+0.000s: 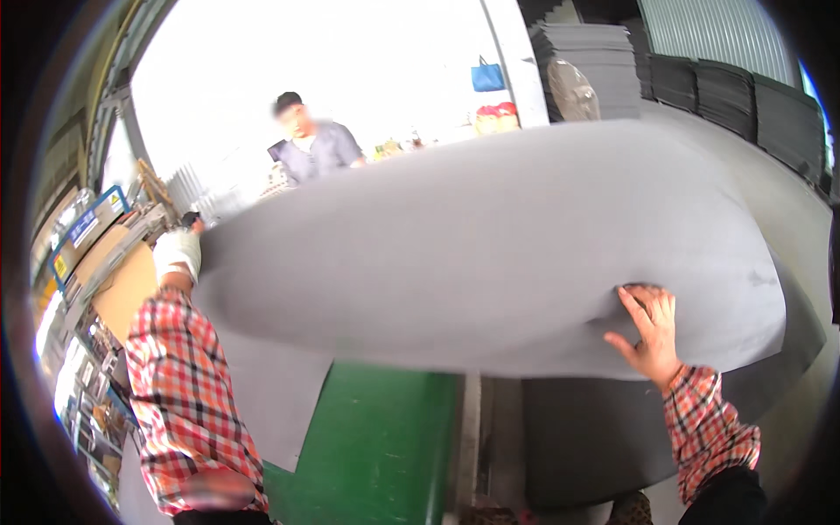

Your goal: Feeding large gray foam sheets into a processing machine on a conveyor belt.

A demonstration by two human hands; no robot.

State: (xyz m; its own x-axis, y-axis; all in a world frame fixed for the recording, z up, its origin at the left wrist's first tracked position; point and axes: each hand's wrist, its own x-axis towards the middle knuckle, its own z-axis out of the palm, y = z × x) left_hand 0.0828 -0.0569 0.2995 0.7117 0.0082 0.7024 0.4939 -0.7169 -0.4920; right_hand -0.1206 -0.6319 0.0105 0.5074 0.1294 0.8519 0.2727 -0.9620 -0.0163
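A large, flexible grey foam-like sheet (455, 254) spans the view in front of me, bowed and raised off what lies below. At its left end, my left hand (179, 249), in a white glove that leaves fingertips bare, grips the edge; the fingers are small and partly blurred. My bare right hand (649, 337) rests on the right part of the sheet with fingers and thumb apart, its fingertips pressing into the surface. Underneath are a green conveyor-like surface (376, 437), another grey sheet (267, 385) on the left, and a dark grey sheet stack (595, 437) at right.
A person (319, 149) in a grey shirt is beyond the sheet. Tall stacks of grey sheets (591, 66) and dark sheets (722, 92) stand at the back right. A blue-framed sign (87, 232) and machinery are at left. A blue bag (486, 76) hangs at the back.
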